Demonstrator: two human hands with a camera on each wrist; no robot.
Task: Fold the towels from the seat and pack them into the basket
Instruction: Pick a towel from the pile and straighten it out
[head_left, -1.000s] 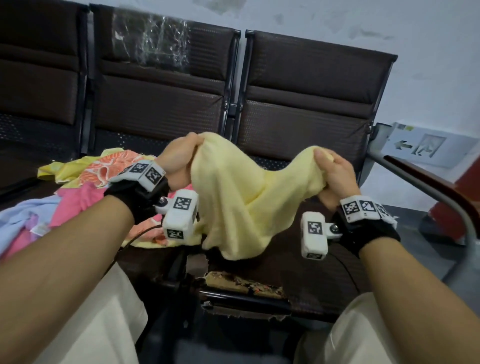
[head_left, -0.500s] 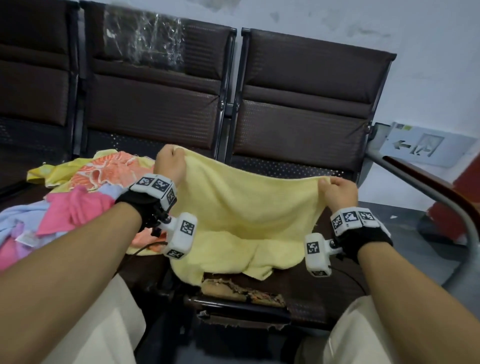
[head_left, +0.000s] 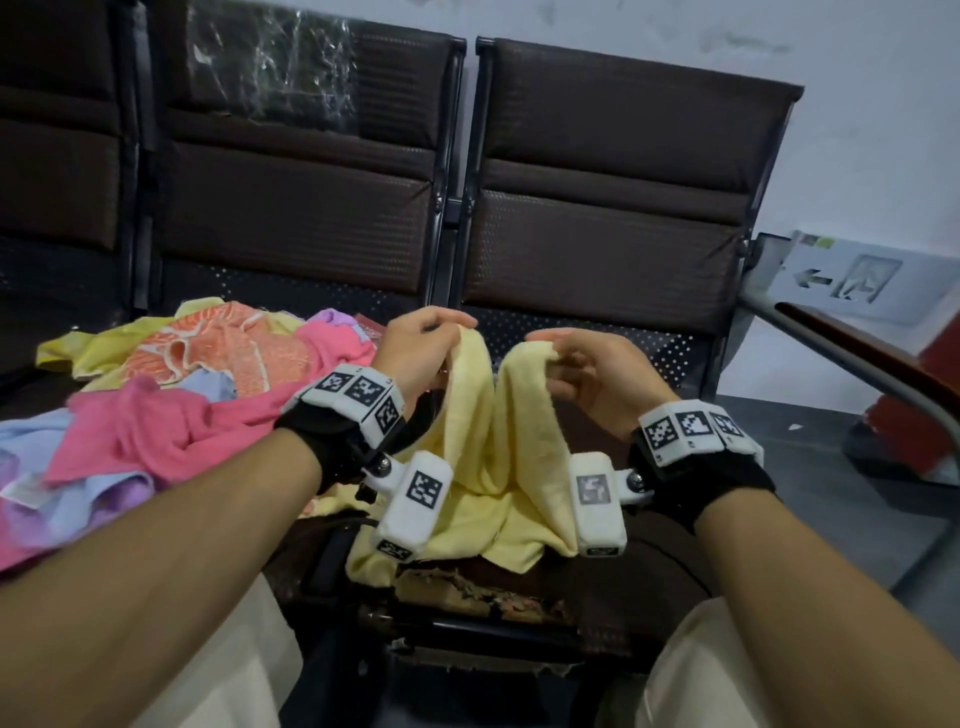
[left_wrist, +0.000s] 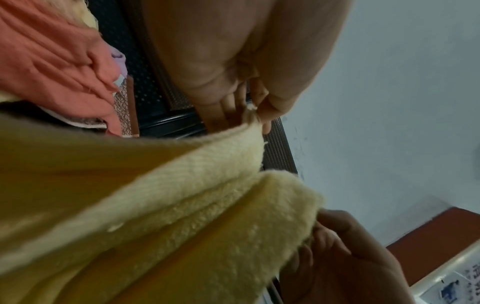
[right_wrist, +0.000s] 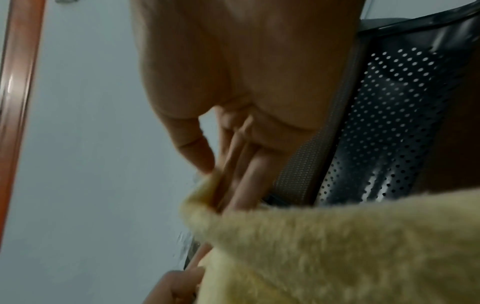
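A pale yellow towel (head_left: 493, 457) hangs doubled over the right-hand seat (head_left: 613, 582), its lower part bunched near the seat's front edge. My left hand (head_left: 441, 338) pinches one top corner between thumb and fingers. Close beside it, my right hand (head_left: 550, 358) pinches the other top corner. In the left wrist view the yellow towel (left_wrist: 182, 195) fills the lower frame, with its corner held at my fingertips (left_wrist: 262, 115). The right wrist view shows the yellow towel (right_wrist: 337, 246) under my fingers (right_wrist: 233, 185). No basket is in view.
A heap of pink, orange, yellow and lilac towels (head_left: 171, 395) lies on the middle seat to the left. Dark padded backrests (head_left: 602, 208) stand behind. A metal armrest (head_left: 852, 364) runs along the right. The torn front edge of the seat (head_left: 478, 597) shows foam.
Half a second ago the towel was stretched wide between my hands. Both hands have since come together at the middle, bringing its two top corners close so it hangs doubled.
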